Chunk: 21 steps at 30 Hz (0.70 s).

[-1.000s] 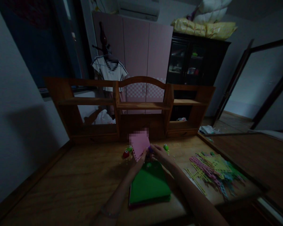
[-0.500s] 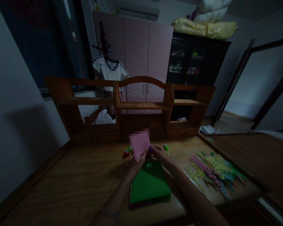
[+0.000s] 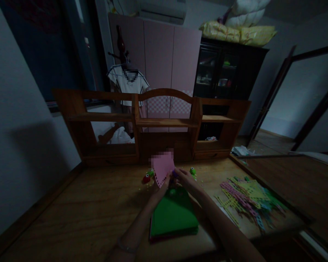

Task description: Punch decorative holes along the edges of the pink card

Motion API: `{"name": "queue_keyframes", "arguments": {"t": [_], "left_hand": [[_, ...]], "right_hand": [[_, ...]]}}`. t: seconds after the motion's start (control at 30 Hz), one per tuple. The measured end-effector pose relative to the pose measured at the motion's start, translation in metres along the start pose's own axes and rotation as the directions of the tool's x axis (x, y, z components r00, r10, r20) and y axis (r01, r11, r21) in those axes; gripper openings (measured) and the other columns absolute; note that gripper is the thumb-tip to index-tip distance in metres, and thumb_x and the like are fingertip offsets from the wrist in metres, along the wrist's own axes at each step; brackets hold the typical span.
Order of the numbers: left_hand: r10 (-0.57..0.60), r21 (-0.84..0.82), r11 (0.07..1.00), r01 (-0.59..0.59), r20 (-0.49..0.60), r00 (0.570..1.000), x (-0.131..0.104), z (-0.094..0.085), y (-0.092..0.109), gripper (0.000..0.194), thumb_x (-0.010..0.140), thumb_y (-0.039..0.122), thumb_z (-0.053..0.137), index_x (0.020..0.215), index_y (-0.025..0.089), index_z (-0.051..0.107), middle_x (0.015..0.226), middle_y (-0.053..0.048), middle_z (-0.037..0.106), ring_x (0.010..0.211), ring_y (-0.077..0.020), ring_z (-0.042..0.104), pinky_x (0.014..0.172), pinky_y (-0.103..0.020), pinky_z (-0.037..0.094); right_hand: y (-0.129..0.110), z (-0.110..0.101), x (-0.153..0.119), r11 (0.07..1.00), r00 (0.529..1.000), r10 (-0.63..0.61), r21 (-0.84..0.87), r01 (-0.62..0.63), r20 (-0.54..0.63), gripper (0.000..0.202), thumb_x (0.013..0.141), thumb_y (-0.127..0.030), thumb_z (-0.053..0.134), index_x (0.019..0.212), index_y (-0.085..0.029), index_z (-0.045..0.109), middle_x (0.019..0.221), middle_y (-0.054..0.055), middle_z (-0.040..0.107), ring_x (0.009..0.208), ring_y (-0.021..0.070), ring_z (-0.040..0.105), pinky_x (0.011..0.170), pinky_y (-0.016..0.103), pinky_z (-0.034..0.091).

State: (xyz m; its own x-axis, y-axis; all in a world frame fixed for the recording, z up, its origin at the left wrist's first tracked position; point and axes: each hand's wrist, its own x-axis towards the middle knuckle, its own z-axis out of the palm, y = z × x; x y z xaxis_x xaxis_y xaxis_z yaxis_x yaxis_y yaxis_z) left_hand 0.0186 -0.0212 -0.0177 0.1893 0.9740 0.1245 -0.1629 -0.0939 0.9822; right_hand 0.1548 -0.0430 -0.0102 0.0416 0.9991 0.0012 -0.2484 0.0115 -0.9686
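Note:
In my left hand (image 3: pixel 164 184) is a sheet of pink paper (image 3: pixel 163 168), tilted up, with rows of small punched holes along its lower edges. The fingers of my right hand (image 3: pixel 184 177) are closed round a small purple craft punch (image 3: pixel 175 173) at the sheet's right edge; most of it is hidden. Below both hands lies a stack of green sheets (image 3: pixel 176 214) with a dark red edge underneath. Left of the paper sits a small red piece with an eye (image 3: pixel 147 178), beside a green one (image 3: pixel 151 173). Another green piece with an eye (image 3: pixel 192 170) stands beyond my right hand.
Punched strips and sheets in yellow, pink, blue and green (image 3: pixel 243 196) lie heaped on the right of the wooden table (image 3: pixel 98 203). Tiny yellow bits are scattered near the small pieces. A wooden shelf unit (image 3: pixel 164 123) stands along the table's back edge.
The pink paper and both hands stay almost in place, with only a very slight shift. My grip looks the same in both frames.

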Motion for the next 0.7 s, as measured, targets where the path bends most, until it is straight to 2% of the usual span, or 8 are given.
{"name": "queue_keyframes", "arguments": {"t": [0.1, 0.37, 0.57, 0.7], "left_hand": [[0.002, -0.018, 1.0, -0.002, 0.035, 0.999, -0.002, 0.001, 0.003, 0.045, 0.076, 0.045, 0.065, 0.109, 0.015, 0.063, 0.111, -0.013, 0.067, 0.105, -0.026, 0.061, 0.098, -0.04, 0.045], [-0.041, -0.003, 0.999, 0.041, -0.026, 0.999, -0.009, 0.003, 0.02, 0.043, 0.071, 0.037, 0.071, 0.109, 0.018, 0.064, 0.109, -0.011, 0.068, 0.113, -0.0263, 0.057, 0.104, -0.04, 0.041], [-0.062, 0.022, 0.998, 0.063, -0.045, 0.997, -0.013, 0.001, 0.013, 0.043, 0.067, 0.037, 0.073, 0.105, 0.018, 0.066, 0.107, -0.011, 0.068, 0.114, -0.0271, 0.056, 0.104, -0.042, 0.039], [-0.041, 0.029, 0.999, 0.042, -0.017, 0.999, -0.011, 0.003, 0.008, 0.041, 0.068, 0.041, 0.072, 0.102, 0.018, 0.067, 0.107, -0.011, 0.069, 0.111, -0.0266, 0.058, 0.103, -0.041, 0.04]], "right_hand": [[0.0, 0.0, 0.001, 0.999, 1.0, -0.019, 0.027, 0.019, 0.015, 0.043, 0.07, -0.056, 0.07, 0.083, -0.016, 0.061, 0.074, 0.002, 0.06, 0.056, 0.0098, 0.052, 0.051, 0.02, 0.041], [-0.001, 0.002, -0.001, 0.996, 0.999, 0.016, 0.082, -0.019, 0.03, 0.043, 0.069, -0.056, 0.07, 0.085, -0.017, 0.061, 0.069, 0.001, 0.058, 0.049, 0.0088, 0.048, 0.045, 0.02, 0.037], [-0.002, 0.002, -0.002, 0.999, 0.999, -0.03, 0.023, 0.031, -0.042, 0.04, 0.066, -0.055, 0.071, 0.075, -0.018, 0.06, 0.064, 0.0, 0.056, 0.047, 0.0098, 0.046, 0.043, 0.021, 0.036], [-0.002, 0.0, -0.002, 0.999, 0.998, -0.045, 0.021, 0.046, -0.047, 0.038, 0.067, -0.054, 0.071, 0.072, -0.018, 0.059, 0.064, 0.0, 0.056, 0.05, 0.0107, 0.048, 0.046, 0.022, 0.04]]}}
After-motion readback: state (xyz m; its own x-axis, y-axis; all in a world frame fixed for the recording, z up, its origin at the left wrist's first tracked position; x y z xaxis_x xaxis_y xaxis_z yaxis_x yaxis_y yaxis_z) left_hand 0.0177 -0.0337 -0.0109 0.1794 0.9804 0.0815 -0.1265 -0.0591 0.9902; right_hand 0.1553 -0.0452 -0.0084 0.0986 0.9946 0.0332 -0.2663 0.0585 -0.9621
